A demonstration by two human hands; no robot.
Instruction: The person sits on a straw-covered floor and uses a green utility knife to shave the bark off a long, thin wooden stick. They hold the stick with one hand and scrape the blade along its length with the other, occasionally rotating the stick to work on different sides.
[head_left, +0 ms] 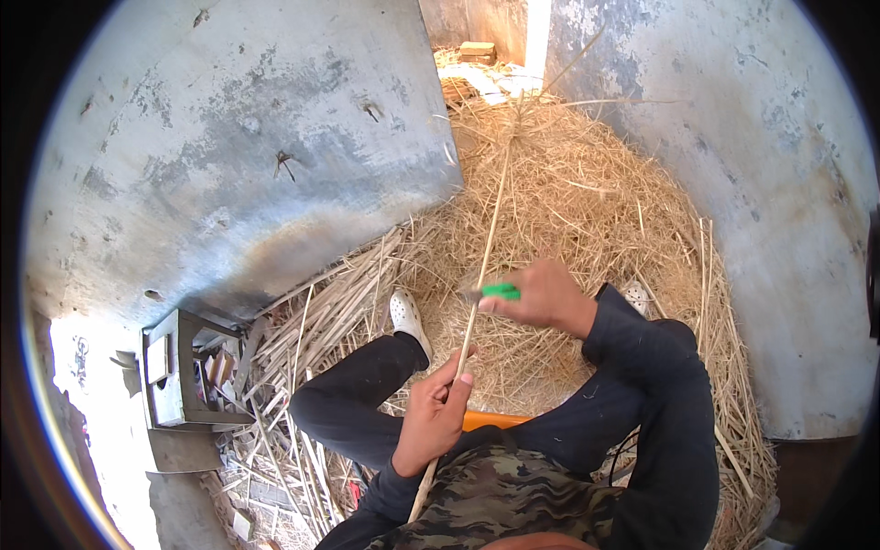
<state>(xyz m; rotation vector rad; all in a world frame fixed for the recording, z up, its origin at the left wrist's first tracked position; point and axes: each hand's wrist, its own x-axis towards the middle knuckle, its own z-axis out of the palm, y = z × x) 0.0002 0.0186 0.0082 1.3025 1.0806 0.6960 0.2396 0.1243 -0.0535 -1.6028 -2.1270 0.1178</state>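
A long, thin bamboo stick (pixel 497 203) runs from beside my waist out over the straw-coloured shavings. My left hand (pixel 434 412) is wrapped round its near part, above my lap, with the thumb along it. Farther out, my right hand (pixel 545 298) is closed on a small green-handled knife (pixel 500 291). Its dark end lies against the stick or just at it; motion blur and the small size hide the blade's shape. At the far end of the stick, thin strips (pixel 520 128) fan out in several directions.
A deep heap of shavings (pixel 605 197) covers the floor ahead. Split sticks (pixel 335 293) are piled at the left, beside a wooden stool-like frame (pixel 188 371). Worn grey walls (pixel 733 165) stand on both sides. Something orange (pixel 490 420) shows between my legs.
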